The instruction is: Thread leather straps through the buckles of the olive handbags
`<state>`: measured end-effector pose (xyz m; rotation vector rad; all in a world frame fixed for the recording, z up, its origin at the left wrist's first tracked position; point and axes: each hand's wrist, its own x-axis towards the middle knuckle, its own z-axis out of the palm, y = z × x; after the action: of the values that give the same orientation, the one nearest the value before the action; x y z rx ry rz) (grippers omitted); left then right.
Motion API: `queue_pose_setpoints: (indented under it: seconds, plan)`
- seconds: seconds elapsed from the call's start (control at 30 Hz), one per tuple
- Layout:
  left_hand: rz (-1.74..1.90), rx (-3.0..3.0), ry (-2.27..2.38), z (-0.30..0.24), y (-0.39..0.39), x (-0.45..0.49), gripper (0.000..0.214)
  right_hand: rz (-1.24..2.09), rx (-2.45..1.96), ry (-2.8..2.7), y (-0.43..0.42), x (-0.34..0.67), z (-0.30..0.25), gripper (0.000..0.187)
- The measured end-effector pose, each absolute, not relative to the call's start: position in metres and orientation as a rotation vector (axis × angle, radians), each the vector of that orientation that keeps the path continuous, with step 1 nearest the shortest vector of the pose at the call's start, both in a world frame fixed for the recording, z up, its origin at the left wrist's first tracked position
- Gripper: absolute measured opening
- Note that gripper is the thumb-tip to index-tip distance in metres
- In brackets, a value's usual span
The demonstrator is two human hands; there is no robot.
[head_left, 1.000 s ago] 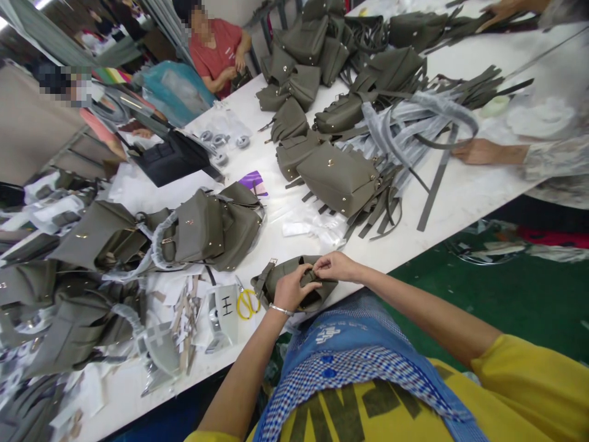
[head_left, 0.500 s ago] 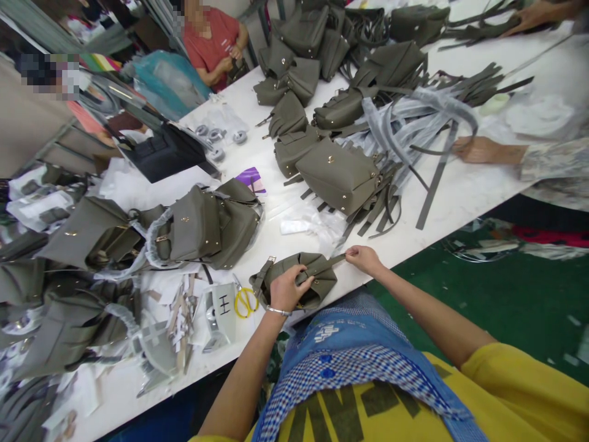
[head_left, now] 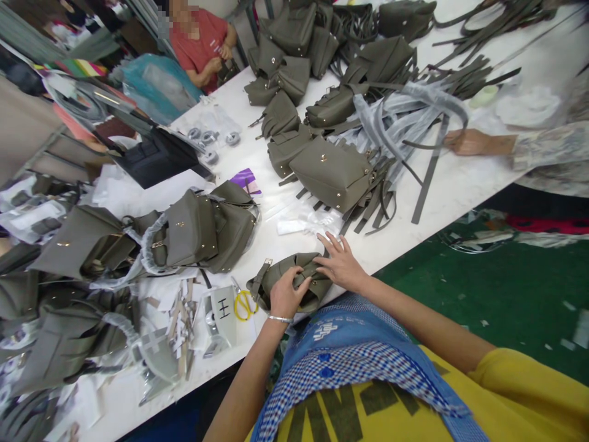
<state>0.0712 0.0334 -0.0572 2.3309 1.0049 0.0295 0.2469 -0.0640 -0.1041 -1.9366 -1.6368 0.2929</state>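
A small olive-grey handbag (head_left: pixel 317 290) lies on its side at the near edge of the table, right in front of my apron. My left hand (head_left: pixel 285 294), with a bangle at the wrist, grips the bag's near side, thumb and fingers curled onto it. Over the bag's right end, my right hand (head_left: pixel 343 267) is open with fingers spread, its fingertips at the bag and its strap. The contact under those fingertips is partly hidden. Close by on the left lie yellow-handled scissors (head_left: pixel 245 304).
Finished-looking bags (head_left: pixel 191 227) crowd the left, beside a clear block marked with lines (head_left: pixel 224 308). More bags (head_left: pixel 331 172) and plastic-wrapped straps (head_left: pixel 386 129) lie ahead. A co-worker's hand (head_left: pixel 469 142) rests at the right; another person (head_left: pixel 202 46) sits across the white table.
My right hand has let go of the strap's end and moved left onto the bag, its fingers now spread. My left hand stays on the bag. A co-worker's hand at top right has left the view.
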Motion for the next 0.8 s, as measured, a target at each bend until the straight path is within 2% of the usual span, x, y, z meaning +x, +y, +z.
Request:
queue_pose_setpoints:
  seconds: [0.23,0.33,0.47,0.8]
  plan:
    - [0.103,2.299,0.906,-0.064,0.036,0.068,0.025,0.276,-1.920,-1.749,-0.059,0.242,-0.098,0.018]
    - [0.127,2.262,0.976,-0.064,0.033,0.067,0.026,0.510,-1.897,-1.723,-0.059,0.246,-0.101,0.012]
    - [0.133,2.153,1.187,-0.061,0.029,0.067,0.033,0.855,-1.804,-1.529,-0.061,0.252,-0.104,0.014]
    - [0.016,1.978,1.215,-0.056,0.034,0.071,0.029,1.150,-1.548,-1.346,-0.051,0.244,-0.105,0.022]
